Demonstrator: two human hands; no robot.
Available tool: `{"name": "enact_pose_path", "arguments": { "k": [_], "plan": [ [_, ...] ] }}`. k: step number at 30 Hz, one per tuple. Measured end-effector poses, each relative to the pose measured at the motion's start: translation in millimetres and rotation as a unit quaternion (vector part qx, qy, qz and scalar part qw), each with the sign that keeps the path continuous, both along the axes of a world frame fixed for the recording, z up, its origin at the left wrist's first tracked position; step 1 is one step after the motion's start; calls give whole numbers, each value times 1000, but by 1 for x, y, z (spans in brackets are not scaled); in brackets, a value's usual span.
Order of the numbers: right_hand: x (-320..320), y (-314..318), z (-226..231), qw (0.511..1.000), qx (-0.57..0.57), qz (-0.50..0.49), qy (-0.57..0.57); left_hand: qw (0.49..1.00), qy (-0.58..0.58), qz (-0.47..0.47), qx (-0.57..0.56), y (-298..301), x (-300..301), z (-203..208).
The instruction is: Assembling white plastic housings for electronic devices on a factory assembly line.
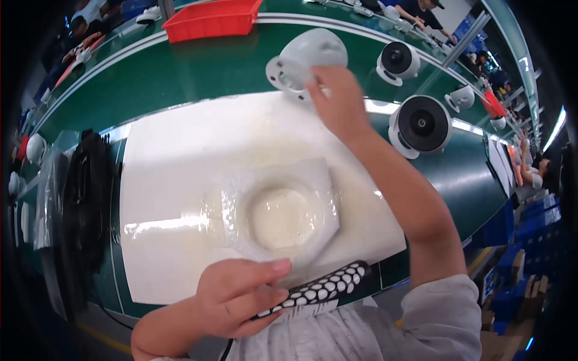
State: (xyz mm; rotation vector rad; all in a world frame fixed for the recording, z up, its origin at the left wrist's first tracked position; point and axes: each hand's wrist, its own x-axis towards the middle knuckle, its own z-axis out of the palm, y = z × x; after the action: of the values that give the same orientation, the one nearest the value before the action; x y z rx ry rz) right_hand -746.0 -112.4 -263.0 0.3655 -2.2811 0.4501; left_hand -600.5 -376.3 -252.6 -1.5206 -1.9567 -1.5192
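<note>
My right hand (340, 102) reaches to the far side, fingers curled and closed at a white rounded camera housing (316, 51). The housing lies on its side, its round mounting base (278, 75) turned toward the left. Low in front of me, my left hand (244, 298) is closed around a black stick-like handle with white oval spots (325, 287); its exact kind is unclear. A thin black cord (227, 349) hangs below that hand. Between my hands, a foam-like white holder (328, 222) with a round hollow sits on the white mat (174, 180).
Two white cameras with black fronts (423, 123) (398, 59) stand at the right. A red bin (211, 21) is at the back. A black bag-like item (87, 192) and clear plastic (51, 198) lie left of the mat. Other people (424, 15) sit along the green bench.
</note>
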Motion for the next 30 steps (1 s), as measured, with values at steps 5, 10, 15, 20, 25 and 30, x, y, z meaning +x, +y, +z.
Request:
{"name": "enact_pose_path", "arguments": {
  "k": [5,10,15,20,25,30],
  "plan": [
    [-82,27,-55,977,184,-94,50,998,40,-40,-36,-5,-5,-5],
    [-79,27,-54,979,81,-136,-129,998,-4,-6,-68,-13,-8,-14],
    [-66,138,-54,918,-113,-339,-171,995,-32,-7,-98,-18,-16,-16],
    [-66,248,-74,877,-65,-426,-214,990,-74,-7,-118,-25,-25,-21],
    [-90,263,-66,850,-8,-418,-321,985,-92,-24,-142,-27,-32,-26],
    [-80,248,-64,878,77,-457,-124,985,-85,-25,-147,-31,-33,-23]
  ]
}}
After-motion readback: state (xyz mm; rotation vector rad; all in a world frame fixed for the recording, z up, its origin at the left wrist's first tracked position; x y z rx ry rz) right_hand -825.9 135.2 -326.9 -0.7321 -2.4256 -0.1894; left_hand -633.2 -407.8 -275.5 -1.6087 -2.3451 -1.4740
